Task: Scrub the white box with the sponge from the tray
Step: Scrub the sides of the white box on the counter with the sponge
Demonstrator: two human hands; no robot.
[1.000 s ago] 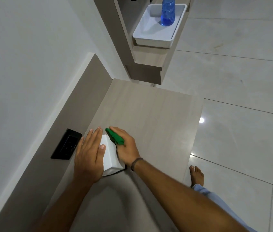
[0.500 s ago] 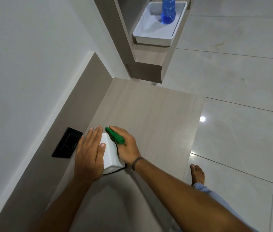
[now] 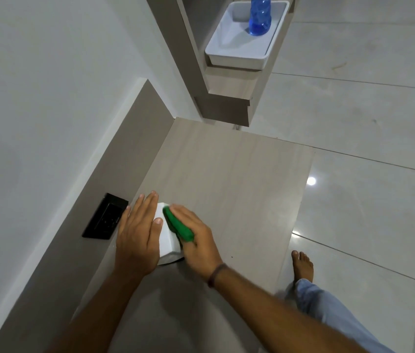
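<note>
We look down from a head-worn camera at a pale wood-grain table (image 3: pixel 226 174) set against a white wall (image 3: pixel 36 85). A grey panel (image 3: pixel 125 138) runs along the table's wall side, and a black socket plate (image 3: pixel 106 217) sits on that panel. A glossy tiled floor (image 3: pixel 354 110) spreads past the table's other side.

Beyond the table's far end stands a shelf unit (image 3: pixel 226 98). On it rests a white tray (image 3: pixel 237 50), and a blue bottle (image 3: pixel 260 17) stands upright inside the tray's far end.

On the table, close to the socket plate and near the panel, sits the white box (image 3: pixel 167 238). Our two hands cover most of it, so only a strip of its top and near corner shows between them.

Our left hand (image 3: pixel 137 238) lies flat over the box's socket side, fingers together and stretched out, thumb resting on the box top. It presses on the box rather than gripping round it.

Our right hand (image 3: pixel 196 240) is clamped on a green sponge (image 3: pixel 178 226), holding it against the box's other side. The sponge lies lengthwise along the box's top edge, touching it. A dark band (image 3: pixel 216 271) circles the right wrist.

On the floor beside the table's near corner we see a bare foot (image 3: pixel 302 266) and a pale blue trouser leg (image 3: pixel 328 309).
</note>
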